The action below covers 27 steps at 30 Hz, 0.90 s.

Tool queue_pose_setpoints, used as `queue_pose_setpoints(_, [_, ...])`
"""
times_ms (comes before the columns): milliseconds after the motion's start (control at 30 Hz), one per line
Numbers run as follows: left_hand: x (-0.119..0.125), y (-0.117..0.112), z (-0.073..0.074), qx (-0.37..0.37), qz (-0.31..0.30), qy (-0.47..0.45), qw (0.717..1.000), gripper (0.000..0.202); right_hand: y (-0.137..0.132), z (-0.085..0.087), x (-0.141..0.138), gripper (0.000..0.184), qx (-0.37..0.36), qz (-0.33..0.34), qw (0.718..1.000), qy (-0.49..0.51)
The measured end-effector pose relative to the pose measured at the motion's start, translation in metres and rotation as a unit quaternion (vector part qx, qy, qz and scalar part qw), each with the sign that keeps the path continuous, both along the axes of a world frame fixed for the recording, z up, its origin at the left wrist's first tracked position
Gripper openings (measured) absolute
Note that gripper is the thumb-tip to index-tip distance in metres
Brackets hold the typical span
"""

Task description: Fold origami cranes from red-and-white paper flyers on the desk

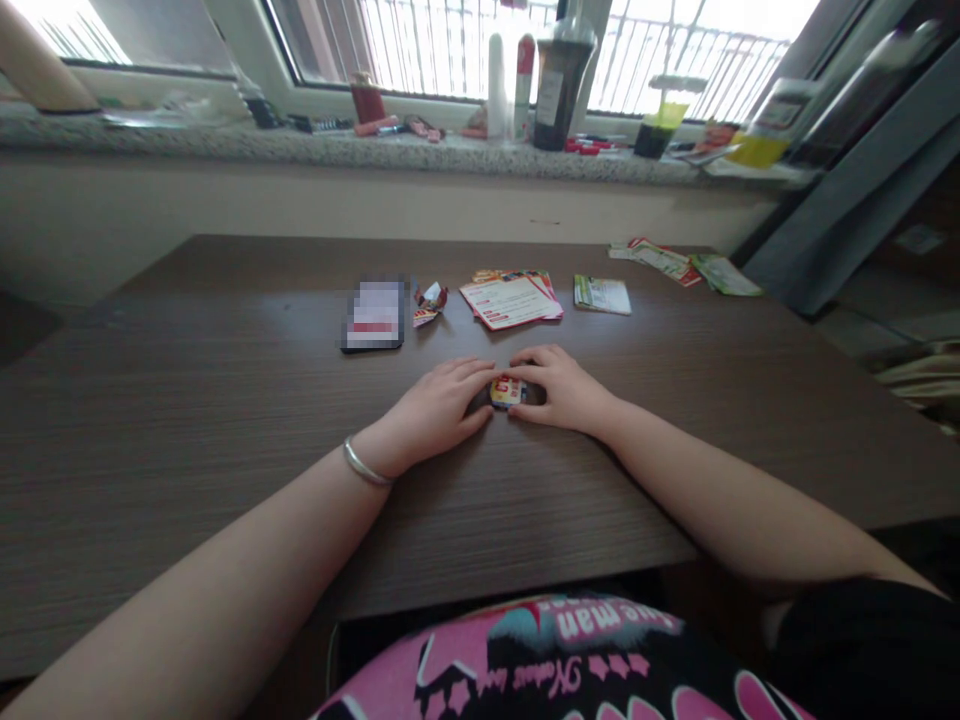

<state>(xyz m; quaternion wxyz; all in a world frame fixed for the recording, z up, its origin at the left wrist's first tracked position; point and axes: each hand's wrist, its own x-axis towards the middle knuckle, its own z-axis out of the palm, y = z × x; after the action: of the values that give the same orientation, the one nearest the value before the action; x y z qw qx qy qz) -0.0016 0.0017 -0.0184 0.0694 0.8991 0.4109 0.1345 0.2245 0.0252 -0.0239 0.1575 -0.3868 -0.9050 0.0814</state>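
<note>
A small, colourful printed card (pixel 508 391), yellow with red lettering, lies on the table between my hands. It may be one card or a thin stack; I cannot tell. At its left side my left hand (pixel 442 405), with a silver bangle on the wrist, holds the edge between thumb and fingertips. My right hand (pixel 564 390) grips the right side, index finger at the far edge and thumb at the near one. Just beyond lie a spread pile of printed cards (pixel 510 302) and a crumpled wrapper (pixel 430 304).
A phone (pixel 373 318) with a blurred screen lies at the back left of the brown table (pixel 187 440). Farther right are a green-and-white card stack (pixel 602 295) and scattered cards (pixel 664 262). Bottles, including a dark one (pixel 559 90), line the stone windowsill (pixel 300 155).
</note>
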Motion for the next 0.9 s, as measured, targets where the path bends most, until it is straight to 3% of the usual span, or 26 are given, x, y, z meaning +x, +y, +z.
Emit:
queue_pose_setpoints(133, [-0.004, 0.003, 0.002, 0.012, -0.008, 0.002, 1.000, 0.034, -0.002, 0.002, 0.003, 0.038, 0.004, 0.036, 0.999, 0.016])
queue_pose_setpoints(300, [-0.008, 0.004, 0.006, 0.036, 0.017, 0.027, 0.999, 0.022, -0.008, 0.008, 0.003, 0.028, 0.031, 0.051, 0.998, -0.035])
queue_pose_setpoints(467, [-0.007, 0.003, 0.009, 0.038, 0.012, 0.033, 0.999, 0.024, -0.010, 0.009, 0.001, 0.023, 0.038, -0.007, 0.998, -0.058])
queue_pose_setpoints(600, [-0.006, 0.003, 0.007, 0.040, 0.012, 0.030, 0.999, 0.022, -0.007, 0.006, 0.000, 0.014, -0.005, -0.056, 0.998, -0.013])
queue_pose_setpoints(767, [-0.004, 0.004, 0.005, 0.018, 0.037, -0.003, 0.999, 0.023, -0.003, 0.002, 0.001, 0.012, -0.120, -0.123, 0.984, 0.055])
queue_pose_setpoints(900, [-0.003, 0.006, 0.001, 0.008, 0.041, -0.023, 0.999, 0.024, -0.004, 0.003, -0.002, 0.025, -0.113, -0.112, 0.986, 0.047])
